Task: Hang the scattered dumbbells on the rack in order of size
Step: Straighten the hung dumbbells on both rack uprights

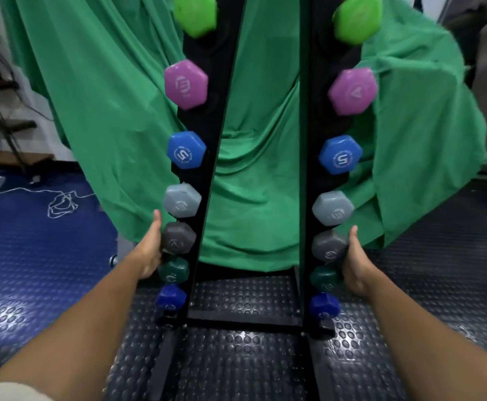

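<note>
1. My left hand (149, 250) is at lower left of centre, wrapped round the handle of the left dark grey dumbbell (178, 238). The thumb points up along its outer side; the curled fingers are hidden behind the head.
2. My right hand (355, 264) mirrors it at lower right of centre, grasping the right dark grey dumbbell (329, 246), thumb up beside the head.
3. Both grey weights sit against the rack (207, 175), two black uprights running from the top of the frame down to a base on the floor.
4. Left upright, top to bottom: lime dumbbell (195, 13), pink dumbbell (186, 83), blue 5 dumbbell (186, 150), light grey dumbbell (182, 200), my dark grey one, teal dumbbell (173, 270), and navy dumbbell (170, 297).
5. The right upright carries the same colours in the same order, heads shrinking toward the bottom.
6. A green cloth (106, 96) hangs behind the rack, filling the upper middle.
7. The studded black mat (245, 366) lies under the rack; a blue mat (34, 241) sits at left with a white cord (60, 204) tangled on it.
</note>
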